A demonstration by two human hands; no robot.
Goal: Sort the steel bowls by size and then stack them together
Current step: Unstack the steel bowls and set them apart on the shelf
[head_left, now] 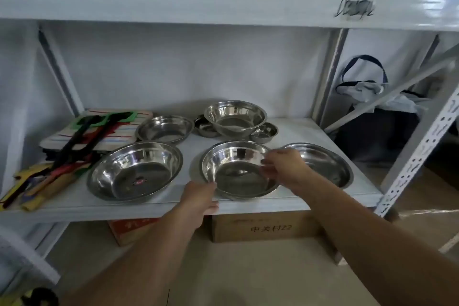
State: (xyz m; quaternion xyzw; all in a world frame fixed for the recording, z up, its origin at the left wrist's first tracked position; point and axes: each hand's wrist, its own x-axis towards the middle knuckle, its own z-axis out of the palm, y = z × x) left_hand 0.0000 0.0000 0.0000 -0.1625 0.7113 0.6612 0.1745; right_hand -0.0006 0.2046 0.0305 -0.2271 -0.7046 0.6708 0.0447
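Several steel bowls sit on a white shelf (pixel 173 202). My left hand (pixel 198 197) grips the near-left rim of the front middle bowl (pixel 236 174), and my right hand (pixel 283 166) pinches its right rim. A wide shallow bowl (pixel 135 172) lies at the front left. Another wide bowl (pixel 327 164) lies at the front right, partly hidden behind my right hand. Behind them stand a medium bowl (pixel 165 129), a deep bowl (pixel 234 118) and two small bowls (pixel 205 128) (pixel 264 133) on either side of the deep one.
Striped mats and coloured long-handled tools (pixel 82 141) fill the shelf's left side. Shelf uprights stand at the back right (pixel 327 77) and front right (pixel 422 146). Cardboard boxes (pixel 263 227) sit under the shelf. A dark bag (pixel 372 112) stands to the right.
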